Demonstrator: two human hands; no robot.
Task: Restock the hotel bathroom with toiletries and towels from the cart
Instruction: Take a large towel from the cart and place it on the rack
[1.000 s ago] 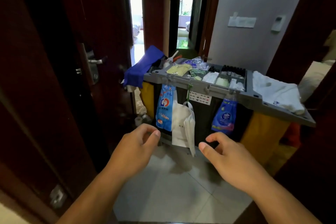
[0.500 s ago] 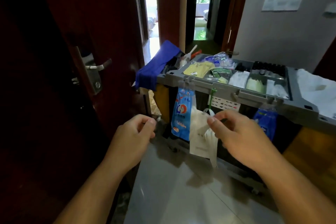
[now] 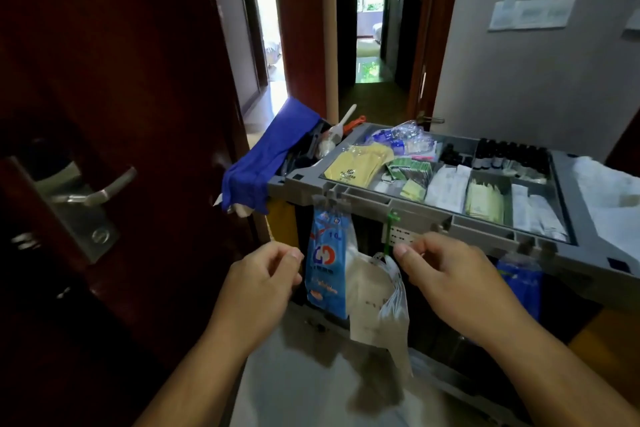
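Note:
The grey housekeeping cart (image 3: 360, 199) stands in the doorway, its top tray holding sachets, yellow packets (image 3: 356, 163) and small dark bottles (image 3: 509, 154). White towels (image 3: 613, 198) lie on its right end. A blue packet (image 3: 327, 267) and a bundle of white plastic bags (image 3: 374, 302) hang from its front rail on a green tie (image 3: 389, 236). My left hand (image 3: 259, 282) hovers just left of the blue packet, fingers loosely curled, holding nothing. My right hand (image 3: 446, 274) is at the top of the white bags beside the green tie. Whether it pinches them is unclear.
An open dark red door (image 3: 114, 135) with a metal lever handle (image 3: 100, 192) fills the left. A blue cloth (image 3: 266, 159) drapes over the cart's left end. A second blue packet (image 3: 521, 284) hangs at the right. Pale floor tiles lie below my arms, and a corridor runs behind.
I have come closer to the cart. My right hand rose to the top of the white bags by the green tie, and my left hand moved up next to the blue packet.

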